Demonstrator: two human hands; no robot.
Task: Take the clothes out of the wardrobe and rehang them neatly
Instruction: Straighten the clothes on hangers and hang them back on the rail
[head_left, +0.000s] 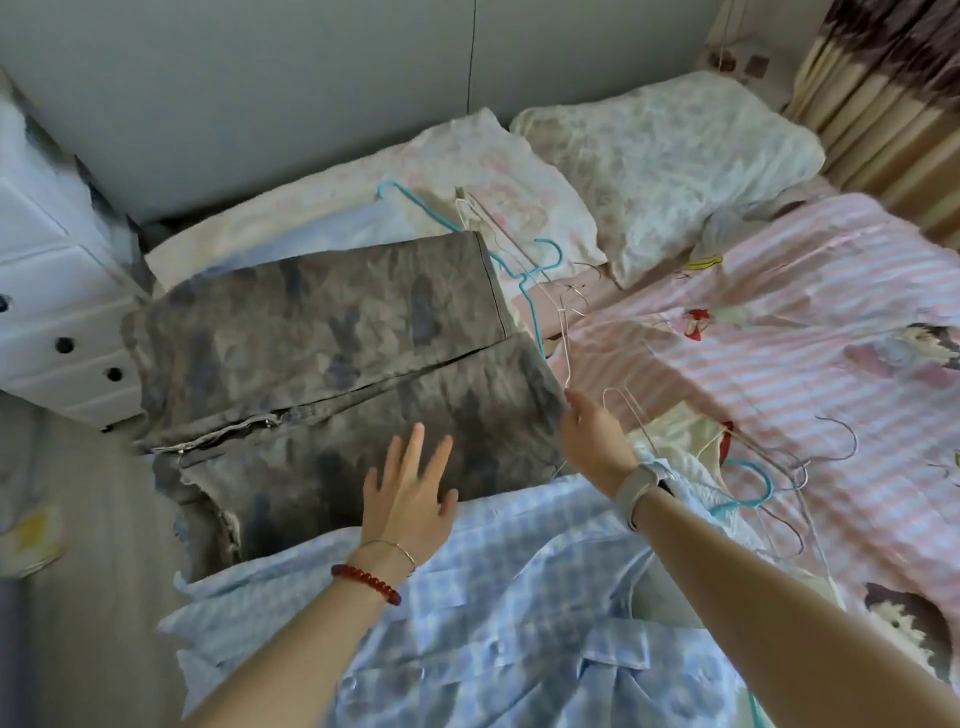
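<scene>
One blue check shirt (493, 613) nearest, one grey trousers (322, 353) under flat, spread left hand (410, 499), right hand (592, 441) pinching one white hanger (563, 332), two pillows (665, 166).

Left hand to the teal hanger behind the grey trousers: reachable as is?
Probably yes. The left hand lies open on the grey trousers; the teal hanger lies exposed beyond their far edge, tangled with a white wire hanger the right hand pinches.

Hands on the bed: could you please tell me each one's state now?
Left hand: open, fingers spread on the grey trousers.
Right hand: pinching a white wire hanger.
</scene>
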